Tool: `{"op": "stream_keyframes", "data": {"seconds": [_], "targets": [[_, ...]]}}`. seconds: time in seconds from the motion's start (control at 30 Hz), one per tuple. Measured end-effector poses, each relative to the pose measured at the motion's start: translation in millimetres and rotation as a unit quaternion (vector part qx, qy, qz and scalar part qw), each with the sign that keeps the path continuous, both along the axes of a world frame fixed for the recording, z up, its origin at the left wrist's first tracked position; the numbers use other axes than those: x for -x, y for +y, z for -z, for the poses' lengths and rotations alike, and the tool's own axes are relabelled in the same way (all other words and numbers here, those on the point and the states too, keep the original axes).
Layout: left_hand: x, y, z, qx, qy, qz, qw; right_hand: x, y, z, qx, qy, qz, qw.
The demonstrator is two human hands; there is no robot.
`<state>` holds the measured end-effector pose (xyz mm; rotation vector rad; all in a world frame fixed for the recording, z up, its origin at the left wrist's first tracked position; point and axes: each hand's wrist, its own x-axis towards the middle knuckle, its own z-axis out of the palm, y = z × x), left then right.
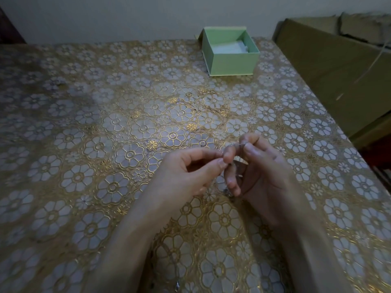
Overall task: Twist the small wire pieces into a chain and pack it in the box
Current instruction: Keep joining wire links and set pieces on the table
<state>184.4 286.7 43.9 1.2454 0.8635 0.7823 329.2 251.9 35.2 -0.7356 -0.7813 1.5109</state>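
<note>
My left hand (pixel 186 172) pinches one end of a thin wire (pixel 232 163) between thumb and forefinger. My right hand (pixel 260 166) pinches the other part, fingers curled round it, with the two sets of fingertips almost touching above the counter (pixel 84 123). The wire itself is so fine and blurred that I can barely make it out. A short glinting bit shows just under my fingertips, and I cannot tell how many links are joined.

The main risk, I think, is losing my grip. The piece is tiny, and if my thumb slides during a twist it could spring away and drop onto the gold flower pattern of the cloth, where it would be very hard to find in this dim light. Twisting too hard might also kink or snap it, or leave a link open so the chain parts later.

The green box (pixel 230 60) stands open near the far edge of the counter, well apart from my hands, with something pale inside. Carrying a loose chain that far, I might let it snag or unravel.
</note>
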Motion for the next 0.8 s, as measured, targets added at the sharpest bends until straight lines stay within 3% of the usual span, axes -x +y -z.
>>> {"op": "stream_keyframes", "data": {"seconds": [0.23, 0.4, 0.53, 0.8], "targets": [[1.8, 4.2, 6.9, -0.02, 0.015, -0.026, 0.999, 0.7, 0.7, 2.1, -0.005, 0.0, 0.009, 1.0], [3.9, 3.1, 8.9, -0.046, 0.035, 0.045, 0.997, 2.3, -0.4, 2.5, -0.018, -0.001, -0.034, 0.999], [1.1, 1.9, 8.5, -0.052, 0.028, 0.026, 0.998, 1.5, -1.0, 2.9, -0.016, -0.012, -0.037, 0.999], [8.2, 8.9, 7.5, -0.012, -0.058, -0.046, 0.997, -3.7, 1.7, 7.2, -0.017, 0.001, 0.004, 1.0]]}}
